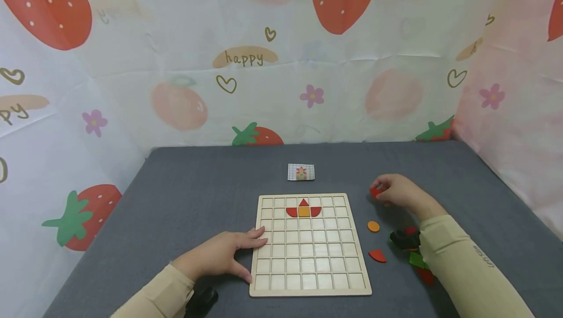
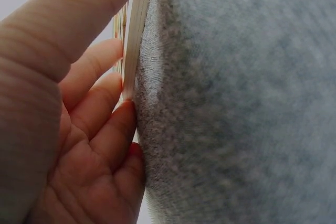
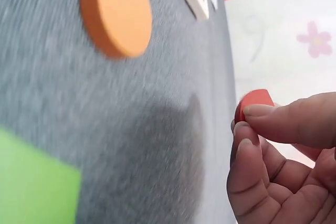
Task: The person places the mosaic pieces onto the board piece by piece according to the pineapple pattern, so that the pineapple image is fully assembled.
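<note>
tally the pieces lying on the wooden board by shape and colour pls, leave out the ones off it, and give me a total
Red triangle: 1
Red quarter-circles: 2
Orange square: 1
Total: 4

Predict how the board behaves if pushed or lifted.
The board is likely stiff: its edges run straight. Lying flat, it would probably slide, not tip. Tilted, it might shed the orange square, with no clamp visible.
</note>
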Demonstrator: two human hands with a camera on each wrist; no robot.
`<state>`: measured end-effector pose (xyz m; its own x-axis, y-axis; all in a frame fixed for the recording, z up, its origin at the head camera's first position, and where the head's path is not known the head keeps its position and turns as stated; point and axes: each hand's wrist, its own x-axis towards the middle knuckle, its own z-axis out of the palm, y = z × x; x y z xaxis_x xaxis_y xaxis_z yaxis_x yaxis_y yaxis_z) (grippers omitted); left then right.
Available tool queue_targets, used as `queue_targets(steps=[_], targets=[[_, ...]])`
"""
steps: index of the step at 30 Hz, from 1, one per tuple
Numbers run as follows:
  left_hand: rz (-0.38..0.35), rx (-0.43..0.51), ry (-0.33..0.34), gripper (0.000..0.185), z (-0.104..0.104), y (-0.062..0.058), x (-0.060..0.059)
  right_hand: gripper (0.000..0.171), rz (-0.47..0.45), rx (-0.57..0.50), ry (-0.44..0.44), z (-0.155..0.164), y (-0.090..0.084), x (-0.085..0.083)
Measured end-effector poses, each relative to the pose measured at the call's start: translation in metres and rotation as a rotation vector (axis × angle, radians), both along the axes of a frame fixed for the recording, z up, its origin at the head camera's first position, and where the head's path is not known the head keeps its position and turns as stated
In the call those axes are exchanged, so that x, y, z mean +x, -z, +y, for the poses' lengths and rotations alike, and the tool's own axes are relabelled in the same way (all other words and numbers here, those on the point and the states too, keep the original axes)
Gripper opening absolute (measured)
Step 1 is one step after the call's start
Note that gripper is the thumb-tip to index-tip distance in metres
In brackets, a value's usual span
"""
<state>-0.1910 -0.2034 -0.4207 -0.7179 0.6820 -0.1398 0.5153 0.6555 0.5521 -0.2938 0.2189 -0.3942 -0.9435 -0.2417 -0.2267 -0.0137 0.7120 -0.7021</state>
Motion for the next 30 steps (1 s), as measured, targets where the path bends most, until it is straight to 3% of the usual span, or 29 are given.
queue_targets(steps=[5,20,30], targets=[[-0.002,0.002,0.000,0.085,0.000,0.000,0.000,0.030,-0.060,-0.016,0.005,-0.009,-0.004,0.002],[-0.002,0.003,-0.008,0.085,0.001,-0.001,0.001,0.006,-0.054,-0.131,-0.078,-0.036,-0.005,0.009],[0.023,0.010,0.008,0.085,0.000,-0.003,0.001,0.014,-0.089,-0.199,-0.103,-0.056,0.001,0.010]])
